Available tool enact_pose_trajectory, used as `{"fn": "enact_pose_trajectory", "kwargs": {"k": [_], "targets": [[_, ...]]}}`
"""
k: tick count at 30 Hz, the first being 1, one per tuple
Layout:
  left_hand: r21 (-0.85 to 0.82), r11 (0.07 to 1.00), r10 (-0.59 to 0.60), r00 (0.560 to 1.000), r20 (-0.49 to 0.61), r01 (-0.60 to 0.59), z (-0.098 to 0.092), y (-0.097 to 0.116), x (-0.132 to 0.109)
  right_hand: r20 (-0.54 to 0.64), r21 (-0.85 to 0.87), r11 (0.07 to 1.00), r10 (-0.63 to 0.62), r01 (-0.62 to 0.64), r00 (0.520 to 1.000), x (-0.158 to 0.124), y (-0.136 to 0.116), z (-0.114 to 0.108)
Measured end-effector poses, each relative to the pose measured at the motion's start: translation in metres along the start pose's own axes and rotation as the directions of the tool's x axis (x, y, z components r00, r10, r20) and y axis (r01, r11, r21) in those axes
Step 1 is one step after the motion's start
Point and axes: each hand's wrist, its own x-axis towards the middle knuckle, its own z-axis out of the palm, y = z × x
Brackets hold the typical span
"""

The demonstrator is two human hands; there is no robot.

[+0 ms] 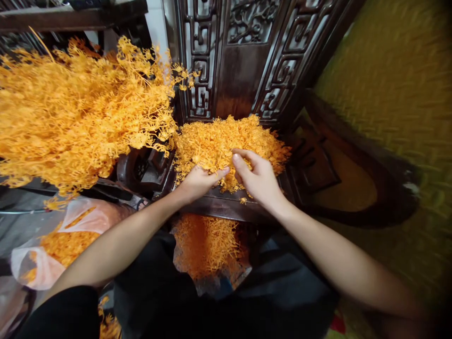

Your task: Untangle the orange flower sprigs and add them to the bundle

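A heap of small orange plastic sprigs [226, 139] lies on the dark wooden chair seat [226, 207] in front of me. My left hand [197, 181] rests at the heap's near edge, fingers curled and pinched on a few orange sprigs. My right hand [256, 176] is right beside it, fingers bent and gripping into the same heap, thumb touching the left hand's fingertips.
A big bunch of orange branched sprigs [77, 108] fills the left. A carved dark chair back [243, 52] rises behind the heap. A clear bag of sprigs [208, 249] sits between my knees, another bag [60, 245] lies at lower left. A yellow woven surface [399, 94] is at the right.
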Motion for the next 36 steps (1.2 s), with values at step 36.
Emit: {"fn": "enact_pose_trajectory", "kwargs": {"k": [36], "targets": [[-0.252,0.932,-0.125,0.882,0.454,0.262,-0.016,0.007,-0.029,-0.057,0.622,0.739,0.371,-0.258,0.927,0.045,0.015,-0.039]]}}
